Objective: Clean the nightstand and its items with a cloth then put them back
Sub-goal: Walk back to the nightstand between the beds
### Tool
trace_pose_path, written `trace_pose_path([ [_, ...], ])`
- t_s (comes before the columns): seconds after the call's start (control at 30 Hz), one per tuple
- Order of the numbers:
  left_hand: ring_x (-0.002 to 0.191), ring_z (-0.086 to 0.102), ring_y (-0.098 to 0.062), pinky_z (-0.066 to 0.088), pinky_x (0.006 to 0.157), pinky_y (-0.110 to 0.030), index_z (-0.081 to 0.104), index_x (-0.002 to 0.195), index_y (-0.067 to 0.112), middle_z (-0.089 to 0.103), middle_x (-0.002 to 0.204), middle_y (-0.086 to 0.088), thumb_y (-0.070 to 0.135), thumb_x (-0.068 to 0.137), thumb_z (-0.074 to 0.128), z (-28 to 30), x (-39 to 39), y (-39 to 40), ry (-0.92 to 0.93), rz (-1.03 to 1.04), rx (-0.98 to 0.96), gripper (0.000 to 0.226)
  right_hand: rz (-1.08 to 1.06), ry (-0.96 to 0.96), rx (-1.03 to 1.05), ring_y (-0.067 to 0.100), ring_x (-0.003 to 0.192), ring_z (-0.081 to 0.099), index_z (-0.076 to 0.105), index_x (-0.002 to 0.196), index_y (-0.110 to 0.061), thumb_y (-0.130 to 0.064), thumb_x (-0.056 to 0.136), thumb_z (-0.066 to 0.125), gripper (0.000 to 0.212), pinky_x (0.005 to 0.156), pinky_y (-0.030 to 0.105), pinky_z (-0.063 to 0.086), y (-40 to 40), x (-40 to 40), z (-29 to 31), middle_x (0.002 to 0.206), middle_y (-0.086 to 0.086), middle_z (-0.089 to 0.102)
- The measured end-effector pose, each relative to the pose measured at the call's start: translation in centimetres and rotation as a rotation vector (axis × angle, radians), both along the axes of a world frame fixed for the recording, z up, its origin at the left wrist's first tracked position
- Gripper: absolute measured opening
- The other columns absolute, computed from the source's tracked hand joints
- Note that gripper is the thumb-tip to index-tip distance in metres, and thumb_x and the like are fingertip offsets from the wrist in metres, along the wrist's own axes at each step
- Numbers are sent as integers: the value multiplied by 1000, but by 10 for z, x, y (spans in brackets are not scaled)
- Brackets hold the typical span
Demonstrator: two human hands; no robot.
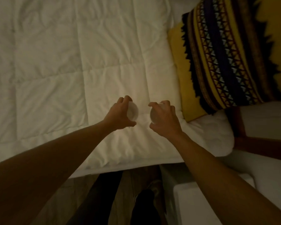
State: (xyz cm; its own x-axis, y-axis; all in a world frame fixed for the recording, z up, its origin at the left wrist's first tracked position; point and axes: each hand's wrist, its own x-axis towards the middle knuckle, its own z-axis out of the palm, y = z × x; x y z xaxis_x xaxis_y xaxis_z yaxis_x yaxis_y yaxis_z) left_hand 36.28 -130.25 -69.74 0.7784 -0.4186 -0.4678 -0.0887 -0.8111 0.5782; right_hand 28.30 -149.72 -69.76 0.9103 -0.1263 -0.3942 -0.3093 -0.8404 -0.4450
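Head view. Both arms are extended forward over the bed. The left hand point(120, 113) is seen with fingers curled over the top of a clear glass point(133, 112), the thumb hooked under its near side; the glass is gripped from above. The right hand point(165, 118) is likewise curled round a second clear glass point(153, 117), fingertips over the far rim and thumb below. The two glasses are held side by side, near each other but apart, just above the white quilt point(71, 62). Whether either glass touches the quilt cannot be told; the light is dim and the glass edges are faint.

No label, brand or writing can be made out on either glass.

The quilt is stitched in large squares and lightly creased. A yellow cushion point(217, 51) with dark blue bands, triangle patterns and black fringe is lying at the right, against a white pillow point(214, 132). A white nightstand point(193, 202) is seen at the lower right beneath the right forearm. A strip of wooden floor point(126, 192) shows between bed edge and body, with dark trousers and a shoe in shadow.
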Motion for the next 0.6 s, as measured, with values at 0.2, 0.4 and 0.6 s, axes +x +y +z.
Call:
trace_pose_path([
  [0.2, 110, 55, -29, 52, 90, -44, 40, 129, 17, 49, 130, -10, 36, 55, 96, -34, 26, 30, 52, 36, -5, 95, 94, 48, -54, 30, 126, 37, 33, 149, -26, -20, 72, 82, 91, 84, 40, 54, 47, 53, -33, 145, 2, 34],
  [0.4, 113, 54, -30, 53, 91, -45, 38, 132, 18, 47, 133, -10, 47, 52, 94, -58, 28, 29, 43, -12, 12, 103, 120, 57, -129, 30, 128, 37, 38, 146, -25, -18, 70, 85, 90, 84, 40, 56, 56, 56, -57, 148, 2, 35],
  [0.6, 121, 50, -28, 56, 86, -49, 33, 139, 21, 43, 137, -7, 63, 54, 87, -50, 32, 29, 9, -130, 172, 109, 108, 84, -120, 32, 133, 33, 33, 149, -31, -26, 70, 86, 95, 91, 49, 53, 52, 57, -49, 155, 4, 26],
])
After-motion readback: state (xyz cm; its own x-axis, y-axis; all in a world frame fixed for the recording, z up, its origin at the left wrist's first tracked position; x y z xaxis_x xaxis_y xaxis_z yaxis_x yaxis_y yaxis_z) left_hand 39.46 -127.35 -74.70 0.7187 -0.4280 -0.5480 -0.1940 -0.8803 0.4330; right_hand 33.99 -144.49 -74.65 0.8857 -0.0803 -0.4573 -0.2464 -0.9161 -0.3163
